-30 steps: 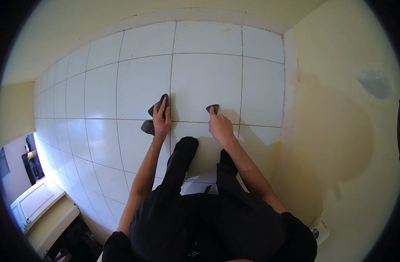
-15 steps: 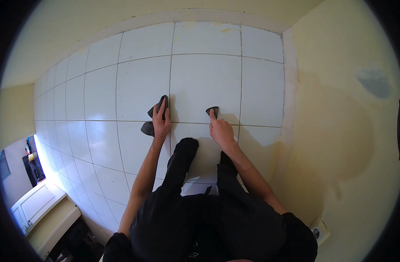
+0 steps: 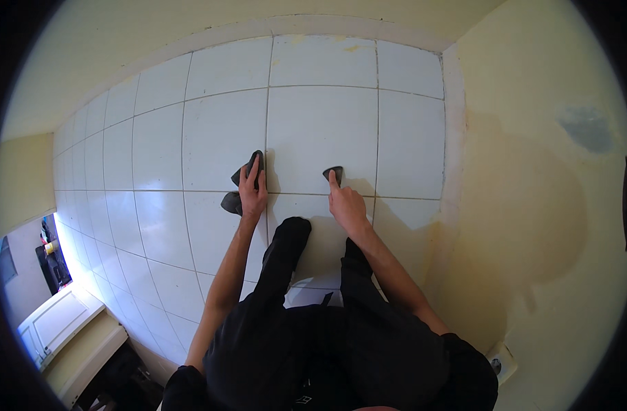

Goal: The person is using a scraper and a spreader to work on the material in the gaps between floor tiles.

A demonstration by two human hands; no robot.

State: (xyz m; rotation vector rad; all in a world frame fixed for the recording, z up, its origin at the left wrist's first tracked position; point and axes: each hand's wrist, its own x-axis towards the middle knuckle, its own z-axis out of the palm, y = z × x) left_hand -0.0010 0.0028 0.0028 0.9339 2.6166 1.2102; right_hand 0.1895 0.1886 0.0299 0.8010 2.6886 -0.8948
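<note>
My left hand [image 3: 252,190] rests over a long black piece [image 3: 256,162], fingers laid along it and closed round its sides. Against it on the left lies a dark wedge-shaped piece [image 3: 236,177], partly hidden by the hand. Just below, beside the wrist, sits a rounded dark grey piece [image 3: 232,203]. To the right, my right hand [image 3: 347,205] stretches its index finger onto a small black piece [image 3: 334,170], rounded at the far edge and narrowing toward me. The other fingers of that hand are curled under. What kind of things these dark pieces are, I cannot tell.
White floor tiles [image 3: 320,127] spread under the hands, meeting a cream wall [image 3: 532,226] on the right and another at the back. My dark-socked foot [image 3: 293,231] stands between my arms. A white door panel [image 3: 56,322] is at the lower left.
</note>
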